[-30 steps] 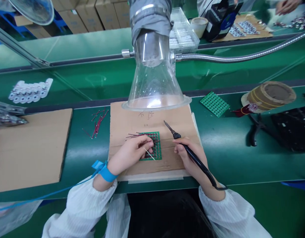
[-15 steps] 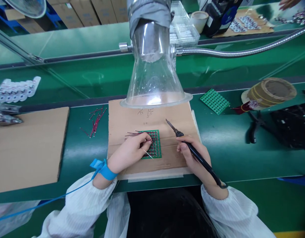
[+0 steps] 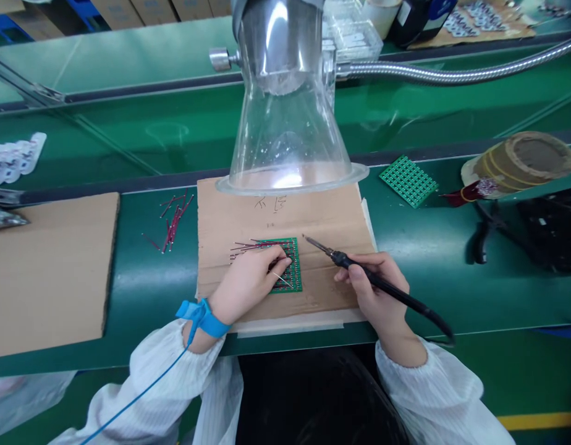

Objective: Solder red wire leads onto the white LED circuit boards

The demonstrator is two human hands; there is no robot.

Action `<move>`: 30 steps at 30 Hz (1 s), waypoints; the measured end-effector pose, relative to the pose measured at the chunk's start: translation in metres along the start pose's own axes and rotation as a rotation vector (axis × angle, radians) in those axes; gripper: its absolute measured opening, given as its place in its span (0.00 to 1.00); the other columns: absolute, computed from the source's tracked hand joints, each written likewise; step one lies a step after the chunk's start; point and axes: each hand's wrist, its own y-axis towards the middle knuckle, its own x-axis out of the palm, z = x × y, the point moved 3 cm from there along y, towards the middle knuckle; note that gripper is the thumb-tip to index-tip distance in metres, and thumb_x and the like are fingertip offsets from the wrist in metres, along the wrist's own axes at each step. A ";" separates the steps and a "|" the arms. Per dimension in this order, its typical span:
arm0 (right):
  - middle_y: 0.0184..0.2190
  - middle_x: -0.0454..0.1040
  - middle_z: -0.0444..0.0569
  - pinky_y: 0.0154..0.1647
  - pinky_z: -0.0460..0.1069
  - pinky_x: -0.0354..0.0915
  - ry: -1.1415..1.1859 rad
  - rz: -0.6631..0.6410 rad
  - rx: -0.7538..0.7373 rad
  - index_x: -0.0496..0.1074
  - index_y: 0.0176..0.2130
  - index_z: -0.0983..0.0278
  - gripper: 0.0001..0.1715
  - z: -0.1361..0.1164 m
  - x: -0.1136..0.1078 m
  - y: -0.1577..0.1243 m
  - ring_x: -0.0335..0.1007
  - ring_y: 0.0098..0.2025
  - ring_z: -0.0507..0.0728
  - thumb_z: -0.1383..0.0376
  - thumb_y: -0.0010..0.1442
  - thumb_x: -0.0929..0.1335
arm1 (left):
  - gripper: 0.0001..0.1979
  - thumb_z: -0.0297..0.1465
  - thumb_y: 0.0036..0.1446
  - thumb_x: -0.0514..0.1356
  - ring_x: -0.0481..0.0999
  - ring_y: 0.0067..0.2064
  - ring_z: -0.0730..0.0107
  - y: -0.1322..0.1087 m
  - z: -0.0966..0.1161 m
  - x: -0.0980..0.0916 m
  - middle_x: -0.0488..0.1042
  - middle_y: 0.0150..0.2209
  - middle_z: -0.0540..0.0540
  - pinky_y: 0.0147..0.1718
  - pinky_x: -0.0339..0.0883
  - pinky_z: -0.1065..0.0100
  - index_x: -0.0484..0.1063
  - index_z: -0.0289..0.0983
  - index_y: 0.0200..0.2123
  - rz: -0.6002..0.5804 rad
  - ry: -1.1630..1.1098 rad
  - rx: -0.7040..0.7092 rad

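My left hand [image 3: 255, 272], with a blue wrist strap [image 3: 204, 317], rests over a green circuit board [image 3: 292, 284]. Its thumb and forefinger are pinched together at the board; what lies at their tips is mostly hidden. From under these fingers sticks a thin silvery solder wire [image 3: 283, 281]. Several dark red wires [image 3: 248, 245] lie along the board and jut out past its left edge. My right hand [image 3: 380, 290] is closed around the handle of a soldering iron [image 3: 359, 267]. The iron's tip points up and left, just right of the board's upper corner, apart from it.
A clear fume hood [image 3: 288, 142] hangs above the cardboard sheet [image 3: 332, 216]. Loose red wires [image 3: 173, 225] lie left of that sheet, near another cardboard sheet [image 3: 44, 278]. On the right are another green board [image 3: 408, 180], a tape-wrapped roll [image 3: 517, 164], and pliers [image 3: 480, 241].
The soldering iron's tip has come closer to the board, its handle lying flatter. My left fingertips have shifted slightly right over the board. The whole view has moved a little.
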 end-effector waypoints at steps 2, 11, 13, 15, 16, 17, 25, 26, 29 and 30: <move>0.29 0.87 0.46 0.30 0.49 0.81 0.031 0.013 -0.011 0.80 0.46 0.59 0.11 0.000 -0.002 0.000 0.87 0.28 0.57 0.55 0.76 0.75 | 0.12 0.36 0.78 0.59 0.77 0.33 0.61 0.000 0.000 0.001 0.80 0.32 0.50 0.35 0.58 0.64 0.74 0.41 0.38 0.004 0.002 0.004; 0.25 0.84 0.43 0.26 0.47 0.78 0.030 -0.057 -0.067 0.79 0.40 0.58 0.13 -0.009 -0.001 0.002 0.83 0.24 0.56 0.55 0.76 0.74 | 0.13 0.36 0.79 0.58 0.78 0.37 0.59 -0.001 -0.002 0.008 0.81 0.35 0.49 0.36 0.56 0.63 0.73 0.41 0.39 -0.003 0.039 -0.031; 0.25 0.84 0.43 0.25 0.47 0.77 -0.003 -0.070 -0.082 0.80 0.39 0.58 0.13 -0.010 -0.001 0.002 0.83 0.23 0.56 0.55 0.76 0.73 | 0.12 0.36 0.80 0.59 0.78 0.36 0.60 -0.001 -0.002 0.010 0.81 0.35 0.49 0.36 0.54 0.63 0.73 0.41 0.39 0.004 0.053 -0.037; 0.25 0.84 0.44 0.25 0.47 0.77 -0.024 -0.076 -0.091 0.80 0.39 0.58 0.14 -0.010 -0.002 0.002 0.83 0.23 0.56 0.55 0.76 0.73 | 0.13 0.36 0.80 0.59 0.77 0.35 0.61 -0.002 -0.003 0.011 0.81 0.35 0.50 0.35 0.53 0.64 0.72 0.41 0.39 0.013 0.059 -0.039; 0.25 0.84 0.44 0.24 0.47 0.77 -0.030 -0.080 -0.091 0.80 0.39 0.58 0.14 -0.010 -0.002 0.002 0.83 0.23 0.56 0.54 0.76 0.73 | 0.13 0.37 0.80 0.58 0.77 0.35 0.61 -0.002 -0.003 0.012 0.81 0.35 0.50 0.35 0.53 0.64 0.72 0.41 0.38 0.020 0.062 -0.038; 0.25 0.84 0.44 0.24 0.47 0.77 -0.035 -0.083 -0.091 0.80 0.40 0.58 0.14 -0.010 -0.002 0.002 0.83 0.23 0.56 0.54 0.76 0.73 | 0.13 0.37 0.80 0.58 0.77 0.35 0.61 -0.002 -0.003 0.012 0.81 0.34 0.50 0.35 0.53 0.64 0.72 0.41 0.38 0.026 0.064 -0.037; 0.26 0.85 0.43 0.24 0.47 0.77 -0.053 -0.119 -0.068 0.80 0.41 0.58 0.10 -0.005 -0.002 -0.001 0.84 0.25 0.56 0.56 0.75 0.74 | 0.13 0.36 0.79 0.58 0.80 0.35 0.60 -0.002 -0.003 0.014 0.82 0.34 0.49 0.34 0.54 0.64 0.73 0.41 0.39 0.056 0.112 -0.034; 0.26 0.85 0.43 0.24 0.47 0.77 -0.055 -0.117 -0.066 0.80 0.41 0.58 0.10 -0.005 -0.002 -0.001 0.84 0.24 0.56 0.56 0.75 0.74 | 0.13 0.36 0.79 0.58 0.80 0.35 0.60 -0.002 -0.003 0.014 0.82 0.34 0.49 0.33 0.55 0.64 0.73 0.41 0.39 0.060 0.116 -0.033; 0.26 0.85 0.44 0.24 0.47 0.77 -0.032 -0.094 -0.071 0.80 0.41 0.58 0.12 -0.005 -0.002 0.000 0.84 0.24 0.56 0.55 0.76 0.74 | 0.13 0.36 0.79 0.57 0.80 0.34 0.61 -0.003 -0.002 0.014 0.82 0.34 0.49 0.32 0.55 0.64 0.73 0.42 0.38 0.059 0.118 -0.031; 0.25 0.84 0.44 0.24 0.47 0.77 -0.018 -0.080 -0.073 0.80 0.41 0.58 0.12 -0.005 -0.002 0.000 0.84 0.23 0.56 0.55 0.76 0.73 | 0.13 0.36 0.79 0.57 0.80 0.34 0.61 -0.003 -0.002 0.014 0.82 0.34 0.49 0.32 0.55 0.64 0.73 0.42 0.38 0.059 0.119 -0.030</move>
